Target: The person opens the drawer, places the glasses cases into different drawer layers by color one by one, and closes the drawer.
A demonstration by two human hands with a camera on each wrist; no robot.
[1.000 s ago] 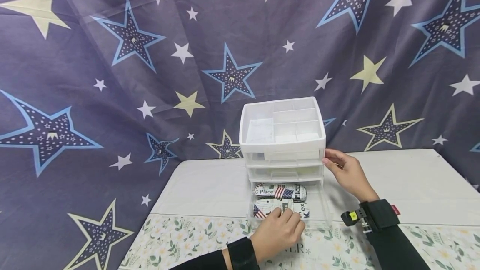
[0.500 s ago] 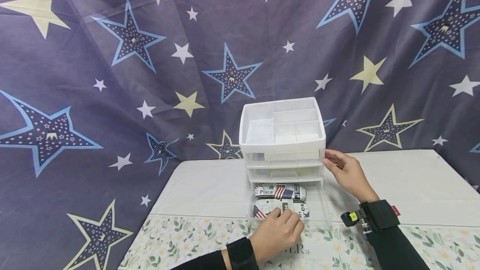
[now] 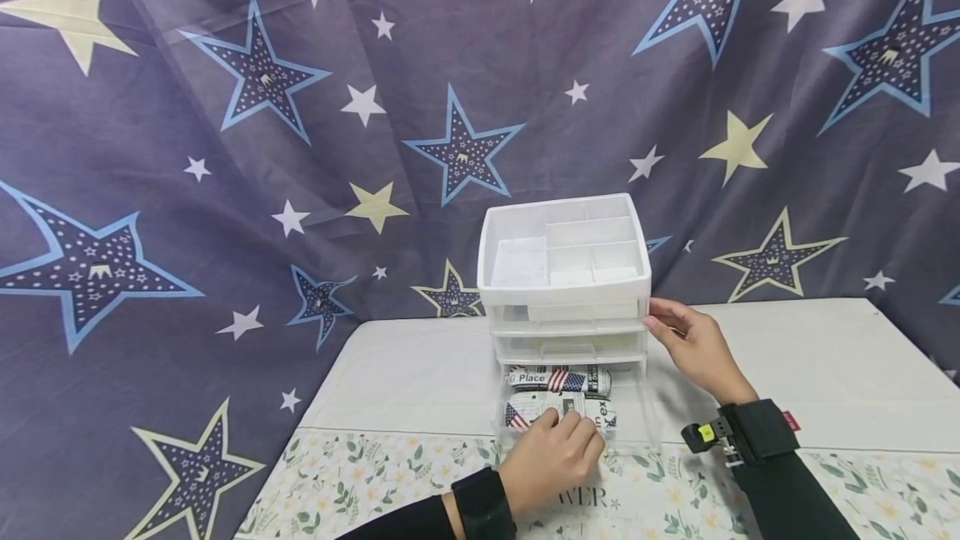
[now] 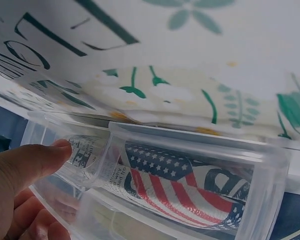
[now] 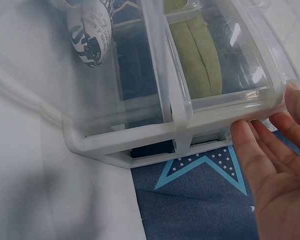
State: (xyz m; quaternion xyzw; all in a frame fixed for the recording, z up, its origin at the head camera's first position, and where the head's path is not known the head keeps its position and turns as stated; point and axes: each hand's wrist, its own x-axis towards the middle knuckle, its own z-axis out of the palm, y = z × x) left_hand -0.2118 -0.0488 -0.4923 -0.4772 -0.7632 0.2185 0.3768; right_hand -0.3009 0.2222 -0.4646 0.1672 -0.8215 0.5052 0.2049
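A white drawer unit (image 3: 566, 292) with clear drawers stands on the table. Its bottom drawer (image 3: 635, 419) is pulled out and holds two plump rolls, the rear roll (image 3: 558, 379) and front roll (image 3: 540, 407), printed with newsprint and flags. My left hand (image 3: 552, 458) grips this drawer at its front; in the left wrist view the thumb (image 4: 42, 161) lies against the clear front, other fingers curled, and the flag print (image 4: 179, 185) shows through. My right hand (image 3: 696, 354) holds the unit's right side, fingertips (image 5: 244, 132) on the white frame (image 5: 140, 137).
The unit's top tray (image 3: 521, 261) has several compartments. Inside a closed upper drawer lies an olive-green fabric item (image 5: 195, 57). A floral cloth (image 3: 375, 473) covers the table's front part, and a star-print curtain (image 3: 300, 165) hangs behind.
The bottom drawer has slid slightly inward, carrying both rolls toward the unit, and my left hand has moved forward with it. My right hand stays in place.
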